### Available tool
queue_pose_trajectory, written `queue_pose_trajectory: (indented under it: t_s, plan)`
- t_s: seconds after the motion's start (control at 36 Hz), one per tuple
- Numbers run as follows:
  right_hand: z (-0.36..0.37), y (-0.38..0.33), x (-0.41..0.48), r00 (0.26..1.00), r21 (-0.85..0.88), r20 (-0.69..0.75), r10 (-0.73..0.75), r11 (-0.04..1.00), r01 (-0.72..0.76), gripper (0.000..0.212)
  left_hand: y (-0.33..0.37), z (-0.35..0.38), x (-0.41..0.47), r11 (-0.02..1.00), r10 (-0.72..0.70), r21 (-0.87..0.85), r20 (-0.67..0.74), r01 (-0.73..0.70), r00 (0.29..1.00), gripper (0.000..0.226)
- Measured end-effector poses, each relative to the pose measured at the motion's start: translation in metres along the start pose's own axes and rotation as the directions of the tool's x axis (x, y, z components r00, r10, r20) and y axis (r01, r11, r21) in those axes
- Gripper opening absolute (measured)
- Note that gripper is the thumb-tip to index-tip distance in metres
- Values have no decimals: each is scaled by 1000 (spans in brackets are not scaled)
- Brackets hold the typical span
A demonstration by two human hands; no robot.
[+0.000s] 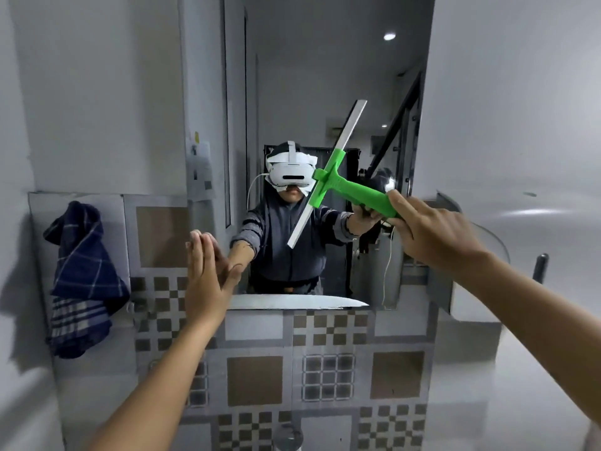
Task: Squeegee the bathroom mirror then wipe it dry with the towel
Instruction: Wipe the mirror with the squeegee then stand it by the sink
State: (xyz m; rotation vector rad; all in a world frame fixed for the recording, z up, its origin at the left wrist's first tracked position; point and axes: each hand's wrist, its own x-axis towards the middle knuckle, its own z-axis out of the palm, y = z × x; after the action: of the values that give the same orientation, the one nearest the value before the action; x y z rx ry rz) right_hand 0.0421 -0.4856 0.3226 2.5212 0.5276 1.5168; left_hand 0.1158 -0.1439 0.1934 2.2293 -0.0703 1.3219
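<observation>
Towel (83,281), dark blue plaid, hung on the wall far left of both hands, untouched. Left hand (208,278) was flat, fingers pressed together and straight, palm against the mirror (325,76) near its lower left edge, holding nothing. Right hand (432,229) was wrapped tight around the green handle of the squeegee (328,177); blade ran diagonally up-left of that grip, across the glass. No containers visible.

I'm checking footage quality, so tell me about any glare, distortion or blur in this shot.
Head view: wide-angle bending at the edges; bright glare patches on the right wall; ceiling lights reflected in the mirror; towel casts a soft shadow; squeegee sharp.
</observation>
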Motion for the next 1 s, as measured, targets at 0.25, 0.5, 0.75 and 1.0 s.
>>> queue_pose_trajectory:
  t_s: [0.25, 0.5, 0.75, 1.0]
  plan:
    - [21, -7, -38, 988, 113, 53, 148, 982, -154, 46, 9, -8, -1, 1000, -10, 3, -18, 10, 1000, 81]
    - [32, -90, -49, 931, 140, 24, 364, 921, -363, 46, -1, -59, 120, 943, 332, 44, -20, -331, 943, 59]
    - [51, -113, -71, 856, 359, -14, 516, 802, -478, 49, 32, -71, 174, 894, 437, 120, -20, -432, 899, 65]
    - [69, -149, -65, 668, 595, 27, 744, 525, -609, 36, 44, -79, 178, 853, 514, 87, 31, -515, 857, 69]
